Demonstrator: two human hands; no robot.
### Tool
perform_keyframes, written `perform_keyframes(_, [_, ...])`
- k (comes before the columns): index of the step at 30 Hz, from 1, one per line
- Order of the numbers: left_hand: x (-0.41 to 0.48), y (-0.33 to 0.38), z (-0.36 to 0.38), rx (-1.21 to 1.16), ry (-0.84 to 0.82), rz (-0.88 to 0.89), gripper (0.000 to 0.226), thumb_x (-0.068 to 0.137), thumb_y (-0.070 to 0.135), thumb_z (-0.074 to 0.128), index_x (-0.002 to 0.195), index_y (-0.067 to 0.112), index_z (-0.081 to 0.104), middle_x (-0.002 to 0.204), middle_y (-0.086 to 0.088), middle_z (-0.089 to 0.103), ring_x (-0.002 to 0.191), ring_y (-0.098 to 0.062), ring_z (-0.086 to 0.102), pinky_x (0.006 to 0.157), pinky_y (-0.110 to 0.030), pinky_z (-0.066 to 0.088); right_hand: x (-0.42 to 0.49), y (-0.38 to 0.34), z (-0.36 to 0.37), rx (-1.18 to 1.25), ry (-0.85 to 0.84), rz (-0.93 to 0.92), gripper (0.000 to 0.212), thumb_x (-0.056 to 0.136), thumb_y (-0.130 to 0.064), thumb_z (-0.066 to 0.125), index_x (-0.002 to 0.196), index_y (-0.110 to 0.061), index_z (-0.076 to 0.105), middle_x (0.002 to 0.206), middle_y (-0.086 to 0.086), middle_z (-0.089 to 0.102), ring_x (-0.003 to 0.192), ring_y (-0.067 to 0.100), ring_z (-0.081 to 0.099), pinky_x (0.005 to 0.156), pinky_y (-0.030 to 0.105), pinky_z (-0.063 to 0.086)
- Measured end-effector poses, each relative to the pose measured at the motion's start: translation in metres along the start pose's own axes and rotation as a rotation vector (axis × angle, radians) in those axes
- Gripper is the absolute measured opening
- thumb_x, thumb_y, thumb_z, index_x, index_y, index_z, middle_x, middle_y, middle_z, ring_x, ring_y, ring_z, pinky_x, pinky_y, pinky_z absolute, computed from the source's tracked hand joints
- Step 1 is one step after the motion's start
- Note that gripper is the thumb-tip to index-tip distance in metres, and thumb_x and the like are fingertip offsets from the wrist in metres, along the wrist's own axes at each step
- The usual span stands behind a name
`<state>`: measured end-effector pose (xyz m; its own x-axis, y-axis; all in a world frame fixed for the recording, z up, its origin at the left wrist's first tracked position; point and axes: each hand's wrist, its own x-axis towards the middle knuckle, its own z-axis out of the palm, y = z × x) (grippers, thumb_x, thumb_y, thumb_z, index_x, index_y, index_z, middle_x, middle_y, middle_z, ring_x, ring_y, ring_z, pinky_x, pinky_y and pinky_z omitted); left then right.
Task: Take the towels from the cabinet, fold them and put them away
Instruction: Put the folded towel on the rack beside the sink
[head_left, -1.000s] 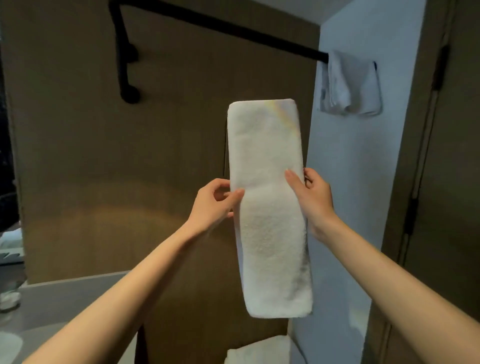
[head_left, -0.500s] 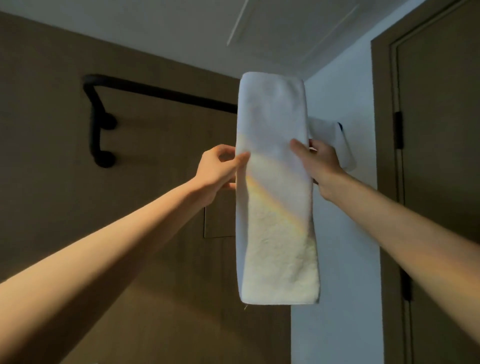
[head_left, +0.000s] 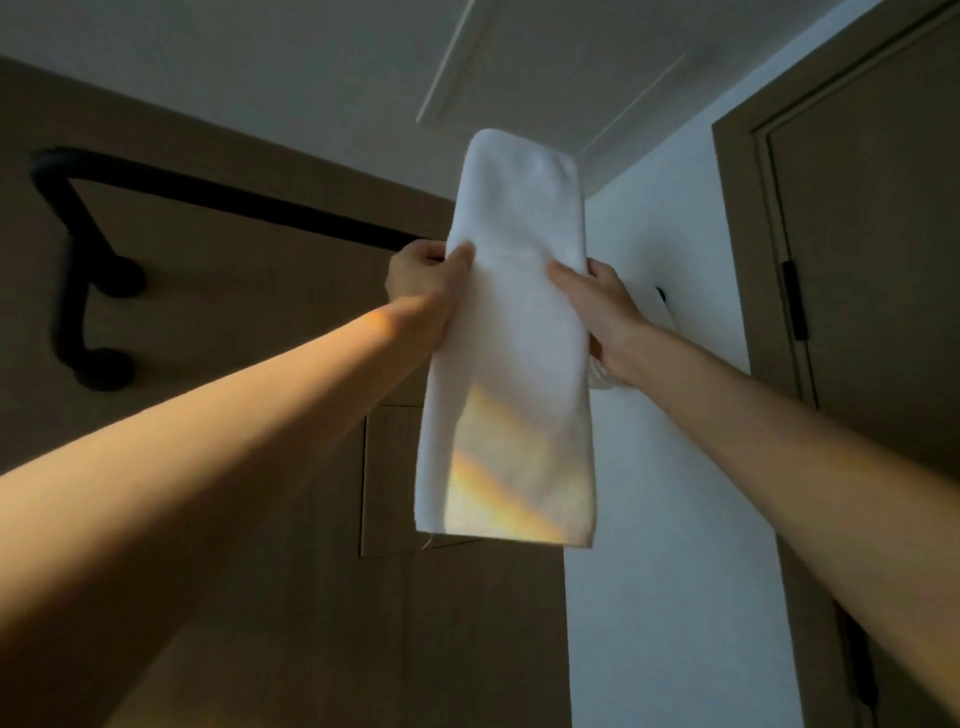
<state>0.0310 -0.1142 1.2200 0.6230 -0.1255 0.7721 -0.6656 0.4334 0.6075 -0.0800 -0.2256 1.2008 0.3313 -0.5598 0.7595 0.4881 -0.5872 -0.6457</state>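
Note:
A white towel, folded into a long narrow strip, hangs upright in front of me at arm's length, level with a black rail. My left hand pinches its left edge about halfway up, thumb on the front. My right hand grips the right edge at the same height. A second white towel that hangs on the rail is almost hidden behind my right hand; only a small bit shows. A streak of warm light lies across the lower part of the held towel.
The black rail runs along a brown wooden panel and bends down to two round wall mounts on the left. A white wall stands behind the towel. A brown door with dark hinges is on the right.
Both hands have raised the towel higher and farther forward, up to the rail. My view has tilted upward, so more ceiling shows and the counter below has left the frame.

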Motion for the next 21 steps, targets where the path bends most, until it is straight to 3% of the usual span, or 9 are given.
perform_keyframes(4, [0.025, -0.007, 0.013, -0.03, 0.036, 0.002, 0.029, 0.088, 0.032, 0.065, 0.11, 0.013, 0.065, 0.102, -0.002, 0.065, 0.096, -0.019, 0.062, 0.087, -0.032, 0.053, 0.003, 0.022, -0.003, -0.015, -0.098, -0.089, 0.056, 0.091, -0.029, 0.061, 0.133, -0.036, 0.025, 0.114, -0.005, 0.057, 0.097, 0.016, 0.063, 0.085, 0.034, 0.053])
perform_keyframes(8, [0.048, -0.012, 0.036, -0.015, 0.026, 0.026, 0.026, 0.087, 0.034, 0.066, 0.106, 0.015, 0.064, 0.093, 0.0, 0.063, 0.085, -0.017, 0.061, 0.077, -0.028, 0.053, 0.032, 0.039, -0.005, -0.016, -0.005, -0.259, 0.055, 0.09, -0.02, 0.06, 0.136, -0.035, 0.034, 0.121, -0.003, 0.055, 0.103, 0.017, 0.06, 0.092, 0.037, 0.051])
perform_keyframes(10, [0.059, -0.012, 0.047, 0.01, -0.015, 0.036, 0.024, 0.089, 0.035, 0.065, 0.104, 0.016, 0.062, 0.083, 0.002, 0.06, 0.069, -0.012, 0.057, 0.057, -0.019, 0.052, 0.055, 0.048, -0.008, -0.012, 0.032, -0.302, 0.054, 0.088, -0.019, 0.061, 0.136, -0.033, 0.04, 0.124, -0.005, 0.054, 0.11, 0.016, 0.058, 0.099, 0.04, 0.048])
perform_keyframes(12, [0.074, -0.016, 0.058, 0.073, -0.034, 0.092, 0.029, 0.089, 0.035, 0.065, 0.108, 0.013, 0.062, 0.088, 0.002, 0.062, 0.071, -0.011, 0.06, 0.046, -0.014, 0.049, 0.08, 0.057, -0.014, -0.023, 0.041, -0.336, 0.054, 0.087, -0.017, 0.062, 0.135, -0.033, 0.044, 0.127, -0.007, 0.053, 0.115, 0.015, 0.055, 0.102, 0.039, 0.046])
perform_keyframes(14, [0.091, -0.023, 0.072, 0.103, -0.041, 0.154, 0.039, 0.088, 0.031, 0.067, 0.12, 0.009, 0.062, 0.109, -0.003, 0.066, 0.092, -0.016, 0.066, 0.06, -0.018, 0.056, 0.107, 0.065, -0.022, -0.028, 0.037, -0.351, 0.054, 0.087, -0.016, 0.062, 0.135, -0.034, 0.045, 0.127, -0.01, 0.053, 0.118, 0.014, 0.053, 0.105, 0.036, 0.044])
perform_keyframes(17, [0.108, -0.031, 0.095, 0.23, -0.059, 0.223, 0.044, 0.09, 0.023, 0.066, 0.129, 0.006, 0.058, 0.121, -0.011, 0.064, 0.104, -0.022, 0.064, 0.085, -0.029, 0.056, 0.146, 0.076, -0.031, -0.009, 0.017, -0.336, 0.055, 0.087, -0.014, 0.062, 0.136, -0.033, 0.046, 0.123, -0.012, 0.053, 0.117, 0.012, 0.053, 0.105, 0.034, 0.044])
perform_keyframes(19, [0.117, -0.034, 0.109, 0.417, -0.079, 0.276, 0.036, 0.093, 0.023, 0.059, 0.121, 0.001, 0.06, 0.123, -0.016, 0.062, 0.113, -0.028, 0.059, 0.096, -0.035, 0.048, 0.168, 0.085, -0.036, 0.002, -0.002, -0.32, 0.056, 0.087, -0.014, 0.063, 0.137, -0.032, 0.046, 0.126, -0.009, 0.053, 0.118, 0.012, 0.053, 0.105, 0.033, 0.043])
perform_keyframes(21, [0.121, -0.04, 0.125, 0.678, -0.047, 0.292, 0.026, 0.096, 0.027, 0.048, 0.109, 0.008, 0.06, 0.122, -0.015, 0.059, 0.121, -0.032, 0.05, 0.098, -0.036, 0.041, 0.187, 0.094, -0.038, -0.002, -0.021, -0.314, 0.056, 0.088, -0.013, 0.063, 0.139, -0.029, 0.046, 0.135, -0.003, 0.052, 0.122, 0.015, 0.051, 0.106, 0.032, 0.042])
